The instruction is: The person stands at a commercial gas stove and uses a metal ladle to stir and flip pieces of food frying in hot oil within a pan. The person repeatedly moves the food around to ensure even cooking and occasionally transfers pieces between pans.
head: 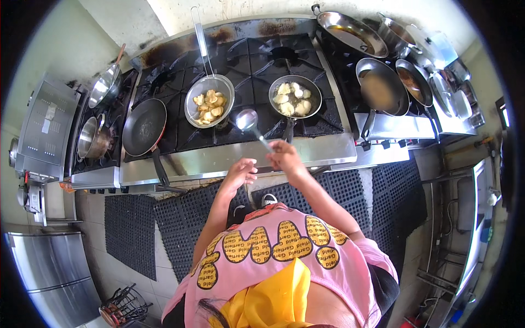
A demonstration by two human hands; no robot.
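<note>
My right hand (pixel 287 160) grips the handle of a metal serving spoon (pixel 247 120), its bowl held over the stove between the strainer and the frying pan. Loosely curled and holding nothing, my left hand (pixel 240 175) hovers by the stove's front edge. Several pale pieces of food (pixel 303 107) lie in oil in a small frying pan (pixel 316 88) on the burner grates. To its left, a long-handled wire strainer (pixel 190 110) holds golden-brown fried pieces (pixel 211 104); whether a bowl sits under it I cannot tell.
A black frying pan (pixel 144 127) stands left of the strainer, its handle jutting past the front edge. Steel saucepans (pixel 92 139) stand farther left. Several pans, including a large oily one (pixel 352 35), crowd the right side. Perforated rubber mats (pixel 192 221) cover the floor.
</note>
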